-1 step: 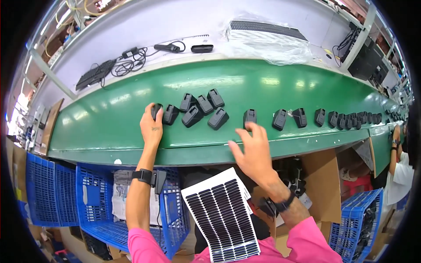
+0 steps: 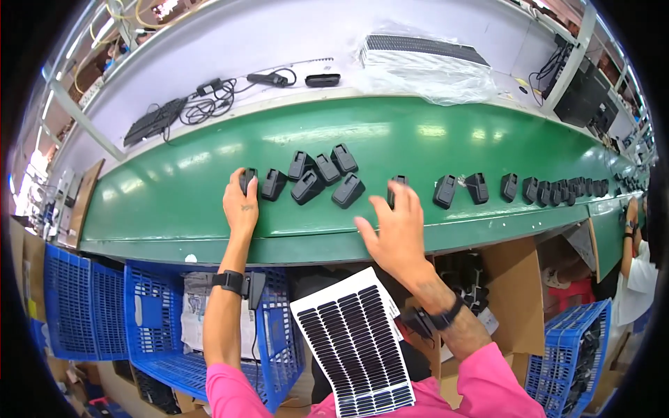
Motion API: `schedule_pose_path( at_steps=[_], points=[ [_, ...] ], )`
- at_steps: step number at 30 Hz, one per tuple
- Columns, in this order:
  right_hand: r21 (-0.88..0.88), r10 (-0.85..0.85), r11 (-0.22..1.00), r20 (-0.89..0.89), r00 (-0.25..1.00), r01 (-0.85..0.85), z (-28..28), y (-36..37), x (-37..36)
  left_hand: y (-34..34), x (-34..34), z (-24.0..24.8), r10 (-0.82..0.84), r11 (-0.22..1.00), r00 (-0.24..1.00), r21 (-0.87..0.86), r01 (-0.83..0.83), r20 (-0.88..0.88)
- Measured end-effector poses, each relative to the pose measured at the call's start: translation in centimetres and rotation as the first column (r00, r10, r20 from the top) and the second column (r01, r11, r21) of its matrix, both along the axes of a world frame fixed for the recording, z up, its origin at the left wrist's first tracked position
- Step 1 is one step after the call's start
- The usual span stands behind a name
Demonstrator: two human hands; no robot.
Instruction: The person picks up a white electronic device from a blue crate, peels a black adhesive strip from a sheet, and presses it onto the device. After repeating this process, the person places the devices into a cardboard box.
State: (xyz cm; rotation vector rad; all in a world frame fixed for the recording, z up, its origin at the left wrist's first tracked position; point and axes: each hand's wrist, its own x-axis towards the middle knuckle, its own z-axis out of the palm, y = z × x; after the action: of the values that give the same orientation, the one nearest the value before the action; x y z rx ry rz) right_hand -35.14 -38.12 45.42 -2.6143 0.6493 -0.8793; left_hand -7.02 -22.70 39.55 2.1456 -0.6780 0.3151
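Note:
My left hand (image 2: 241,207) is closed around a black plastic device (image 2: 249,178) at the left of the green bench, with its fingers partly covering it. Just right of it stands a similar black wedge-shaped device (image 2: 273,184), and several more form a loose group around a middle one (image 2: 326,168). My right hand (image 2: 397,226) is open, thumb and fingers spread, in front of another black device (image 2: 398,182). The fingers hide much of that device; whether they touch it is unclear. On my lap lies a white sheet of black oblong stickers (image 2: 354,341).
A row of black devices (image 2: 510,187) runs right along the green bench (image 2: 174,202). Blue crates (image 2: 150,352) and a cardboard box (image 2: 519,306) stand below. A keyboard (image 2: 155,122) and a plastic-wrapped stack (image 2: 428,63) sit behind. A co-worker's arm (image 2: 629,244) shows at far right.
My right hand has shifted slightly left, and its fingers have come up over the device before it, covering more of it. My left hand stays around its device.

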Motion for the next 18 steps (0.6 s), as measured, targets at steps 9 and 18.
schedule_pose_path(
  at_steps=[9,18],
  points=[
    [0.155,-0.288,0.937,-0.159,0.944,0.312,-2.2,-1.0,7.3,1.4,-1.1,0.5,0.124,0.958,0.992,0.264,-0.113,-0.024],
    [0.236,-0.319,0.908,-0.144,0.937,0.346,-3.8,-1.4,6.0,3.3,-7.1,0.8,-0.041,0.998,0.989,0.057,0.033,0.141]
  ],
)
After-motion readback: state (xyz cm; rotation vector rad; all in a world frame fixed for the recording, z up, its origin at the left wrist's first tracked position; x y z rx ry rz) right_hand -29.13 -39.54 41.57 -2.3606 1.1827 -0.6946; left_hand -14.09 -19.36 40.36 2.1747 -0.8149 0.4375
